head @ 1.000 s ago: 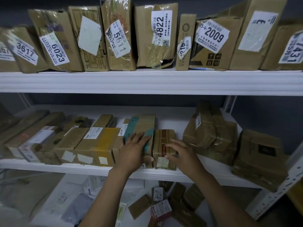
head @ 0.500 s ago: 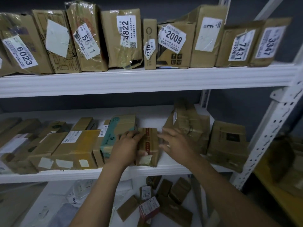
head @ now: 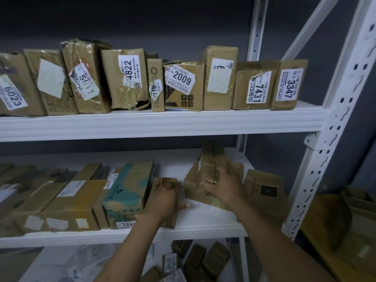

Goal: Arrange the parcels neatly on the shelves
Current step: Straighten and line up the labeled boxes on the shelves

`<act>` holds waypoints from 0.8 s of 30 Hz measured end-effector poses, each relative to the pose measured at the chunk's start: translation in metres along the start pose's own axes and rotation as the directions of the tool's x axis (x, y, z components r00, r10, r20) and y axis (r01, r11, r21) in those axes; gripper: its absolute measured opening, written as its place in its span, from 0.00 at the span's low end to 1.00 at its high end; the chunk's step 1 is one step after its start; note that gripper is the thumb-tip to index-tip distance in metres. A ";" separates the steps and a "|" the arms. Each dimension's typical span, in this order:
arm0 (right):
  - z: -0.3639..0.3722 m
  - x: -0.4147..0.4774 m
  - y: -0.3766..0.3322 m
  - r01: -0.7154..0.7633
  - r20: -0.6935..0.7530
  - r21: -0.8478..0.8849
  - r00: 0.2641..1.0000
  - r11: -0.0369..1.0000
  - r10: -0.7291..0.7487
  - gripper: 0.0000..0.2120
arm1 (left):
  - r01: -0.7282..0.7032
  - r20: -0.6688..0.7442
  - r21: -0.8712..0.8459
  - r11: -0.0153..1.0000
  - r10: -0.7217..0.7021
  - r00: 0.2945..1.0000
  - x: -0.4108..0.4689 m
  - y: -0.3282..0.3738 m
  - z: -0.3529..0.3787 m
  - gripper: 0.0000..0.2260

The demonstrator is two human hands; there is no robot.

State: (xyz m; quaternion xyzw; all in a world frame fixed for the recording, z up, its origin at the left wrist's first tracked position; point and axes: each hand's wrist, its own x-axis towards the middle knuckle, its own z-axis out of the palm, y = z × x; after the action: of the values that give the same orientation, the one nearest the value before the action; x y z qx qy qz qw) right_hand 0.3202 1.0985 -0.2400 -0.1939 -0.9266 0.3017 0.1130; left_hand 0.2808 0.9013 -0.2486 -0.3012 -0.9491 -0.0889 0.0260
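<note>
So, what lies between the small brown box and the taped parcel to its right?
Between small brown box and taped parcel: only bare white shelf and the left thumb tip, in the head view.

Brown parcels (head: pixel 114 82) with white labels (head: pixel 130 72), white shelves (head: pixel 162 127), teal-blotched tan box (head: pixel 124 192), perhaps yellow surface (head: pixel 317 216)

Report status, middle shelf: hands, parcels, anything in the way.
Left hand holds small brown parcel beside teal-printed box. Right hand grips taped parcel, tilted, gap to the row. Dark-labelled parcel leans just right of it.
</note>
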 end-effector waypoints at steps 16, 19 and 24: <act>-0.036 -0.054 0.058 -0.033 0.188 0.745 0.969 0.667 -0.161 0.17 | 0.246 0.224 -0.954 0.173 -0.135 0.965 0.005 0.060 0.009 0.34; -0.042 -0.052 0.055 -0.059 0.164 0.819 0.977 0.571 -0.135 0.33 | 0.249 0.264 -0.945 0.213 0.047 0.963 -0.010 0.051 0.017 0.35; -0.041 -0.060 0.046 -0.028 0.116 0.825 0.986 0.565 -0.120 0.26 | 0.186 0.239 -0.901 0.392 0.090 0.967 -0.026 0.048 0.019 0.38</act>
State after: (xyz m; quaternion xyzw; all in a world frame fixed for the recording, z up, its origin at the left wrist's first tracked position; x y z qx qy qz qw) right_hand 0.4008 1.1282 -0.2410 -0.0701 -0.6898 0.7098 0.1242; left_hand 0.3299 0.9285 -0.2622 -0.2462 -0.7458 -0.5590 -0.2660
